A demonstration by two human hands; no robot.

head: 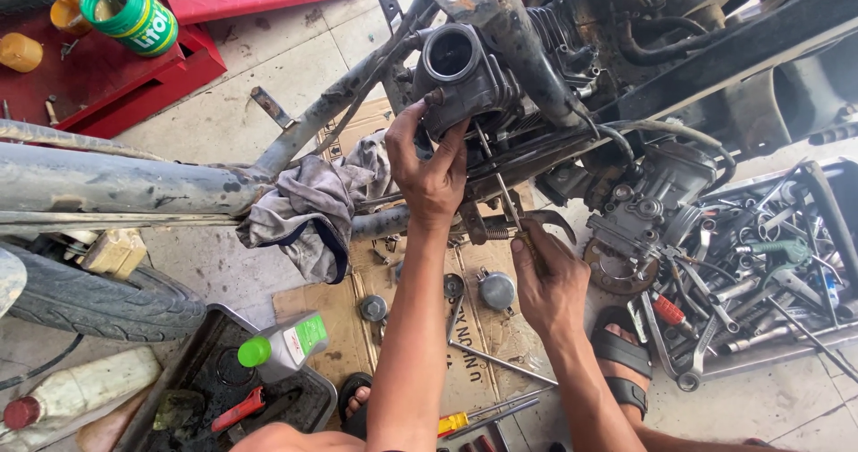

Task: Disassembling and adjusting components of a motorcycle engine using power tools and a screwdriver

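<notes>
— What were the hands on?

— The grey cast-metal engine cylinder with its round open bore, sitting up in the rusty motorcycle frame, above the cardboard sheet on the floor. The left hand was clamped on its lower edge, fingers curled up against the casting. The right hand was lower and to the side, closed around a thin metal tool or rod by the small coil spring; exactly what it pinched I could not tell.

— How would that cylinder handle?

— I judged it heavy, rigid and probably greasy, so liable to slip. The cooling fins looked thin enough to chip. The solid body beneath the bore seemed the safest hold, where the left hand already was.

— And around it?

— A crumpled grey rag hung over the frame tube just beside the left hand. Loose round metal parts lay on the cardboard. A tray of wrenches and sockets stood near the right hand, with a sandalled foot before it. Farther off lay a green-capped grey oil bottle on a black drip tray, and a tyre.
</notes>
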